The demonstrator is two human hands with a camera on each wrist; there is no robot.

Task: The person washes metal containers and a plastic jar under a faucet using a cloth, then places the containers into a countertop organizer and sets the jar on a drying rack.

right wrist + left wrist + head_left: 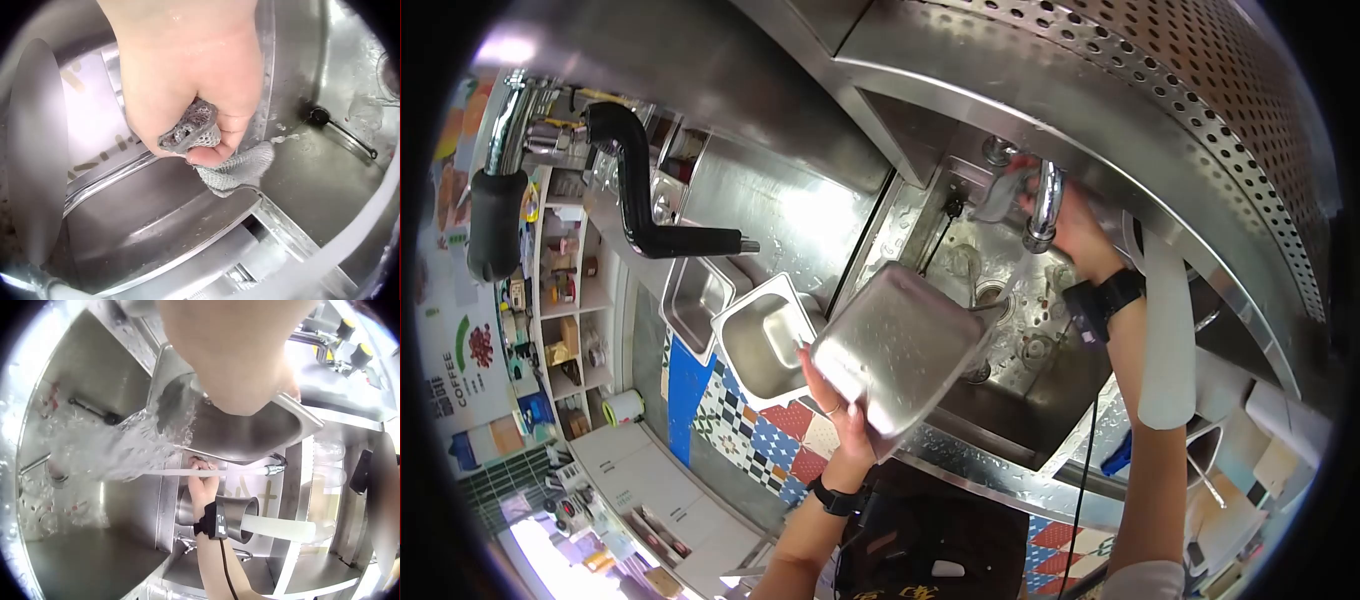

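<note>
My left hand (838, 408) grips a rectangular steel pan (897, 345) by its near edge and holds it tilted over the sink (1000, 400). In the left wrist view, water (125, 450) pours off the pan (250, 428) below my left hand (237, 356). My right hand (1078, 232) is up at the chrome tap (1045, 205) behind the sink, and a thin stream runs from the spout. It clutches a grey mesh cloth (1000, 195). The right wrist view shows the fingers (187, 94) curled round the bunched cloth (212, 150) above the wet basin (312, 175).
Two more steel pans (762, 340) (695, 298) sit left of the sink. A black-handled arm (640, 190) juts out above them. A white hose (1165, 330) hangs at the right and a black cable (1088, 460) crosses the sink's front rim. Patterned floor tiles (750, 430) lie below.
</note>
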